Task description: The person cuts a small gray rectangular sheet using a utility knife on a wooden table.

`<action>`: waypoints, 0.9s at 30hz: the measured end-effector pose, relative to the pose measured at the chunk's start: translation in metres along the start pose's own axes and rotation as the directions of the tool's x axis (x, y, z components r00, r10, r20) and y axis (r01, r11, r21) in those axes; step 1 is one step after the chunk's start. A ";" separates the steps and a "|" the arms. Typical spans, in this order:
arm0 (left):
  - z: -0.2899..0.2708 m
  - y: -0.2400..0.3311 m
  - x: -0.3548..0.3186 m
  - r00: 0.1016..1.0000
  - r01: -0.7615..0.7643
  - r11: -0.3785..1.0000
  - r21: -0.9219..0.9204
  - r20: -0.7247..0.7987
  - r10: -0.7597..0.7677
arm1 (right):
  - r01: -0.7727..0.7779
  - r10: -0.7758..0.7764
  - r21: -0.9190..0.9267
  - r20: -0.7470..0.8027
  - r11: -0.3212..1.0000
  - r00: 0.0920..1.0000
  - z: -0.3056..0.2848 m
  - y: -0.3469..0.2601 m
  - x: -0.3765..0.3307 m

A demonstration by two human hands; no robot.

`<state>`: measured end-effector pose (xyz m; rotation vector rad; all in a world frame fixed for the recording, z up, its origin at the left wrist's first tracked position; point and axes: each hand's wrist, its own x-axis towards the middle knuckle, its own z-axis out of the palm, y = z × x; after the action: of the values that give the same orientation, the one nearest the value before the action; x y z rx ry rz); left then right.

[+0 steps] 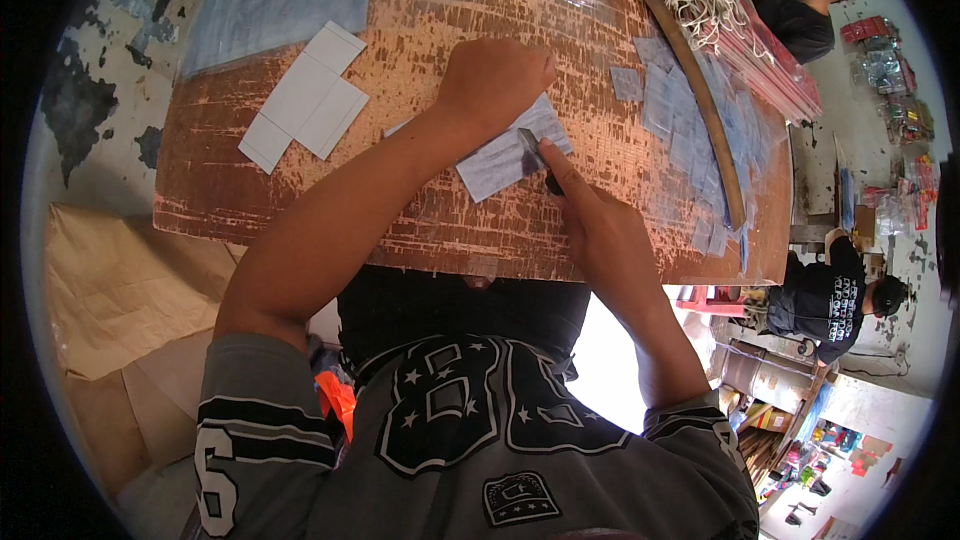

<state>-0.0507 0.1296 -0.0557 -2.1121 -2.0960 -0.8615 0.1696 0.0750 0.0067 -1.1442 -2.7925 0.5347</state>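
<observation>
My right hand [610, 230] grips a cutter knife [529, 139], index finger stretched along it. Its blade rests on a small grey sheet [492, 170] lying on the worn wooden table. My left hand [492, 80] is curled closed over the far side of that sheet, my forearm crossing the table from the lower left. Its fingertips are hidden under the hand, so I cannot make out what they hold or press. Left of my forearm lies a white card piece [310, 95] with side flaps and ruled lines.
A large blue-grey sheet [280, 5] covers the table's far left. At right, many small grey cut pieces [675, 115] lie around a curved-looking wooden strip [705, 95]. Beyond are pink bundles [775, 65] with white strings [705, 5]. Two other people [805, 25] are off to the right.
</observation>
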 end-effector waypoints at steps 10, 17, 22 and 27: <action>0.000 0.001 0.000 0.998 -0.021 0.999 0.042 -0.066 0.024 | 0.002 0.015 -0.118 0.143 0.993 0.990 -0.022 -0.003 0.004; -0.003 0.004 0.000 1.000 -0.012 1.000 0.029 -0.028 0.013 | -0.015 0.038 -0.122 0.183 0.992 0.982 -0.023 -0.003 -0.008; 0.001 0.000 -0.001 1.000 0.011 1.000 -0.003 -0.010 -0.011 | -0.027 0.047 -0.103 0.200 0.994 0.979 -0.020 0.003 -0.019; -0.005 0.001 0.000 1.000 0.005 0.999 -0.043 0.010 -0.004 | -0.031 0.053 -0.110 0.204 0.993 0.977 -0.023 0.001 -0.026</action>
<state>-0.0511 0.1277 -0.0514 -2.1370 -2.1065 -0.9064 0.1935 0.0645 0.0298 -1.2380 -3.0126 0.5445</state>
